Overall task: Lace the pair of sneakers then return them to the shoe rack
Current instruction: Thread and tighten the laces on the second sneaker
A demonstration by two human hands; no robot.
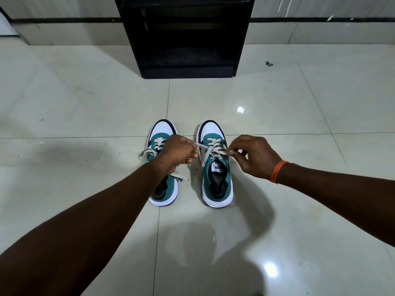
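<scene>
One text readable from my seat. White tongue label point(218, 167) on right-hand sneaker point(217, 180), standing on floor: dark block letters, upside down in my view, read PUMA. Rest of label too small for me to read. Left-hand sneaker point(170, 186), just beside it: tongue covered by forearm, can't tell any text there.

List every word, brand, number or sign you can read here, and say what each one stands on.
"PUMA": on the white tongue label of the right-side sneaker, upside down in the head view.
The small mark beside it on that label is too small to read.
No text shows on the left-side sneaker, the orange wristband or the shoe rack.
</scene>
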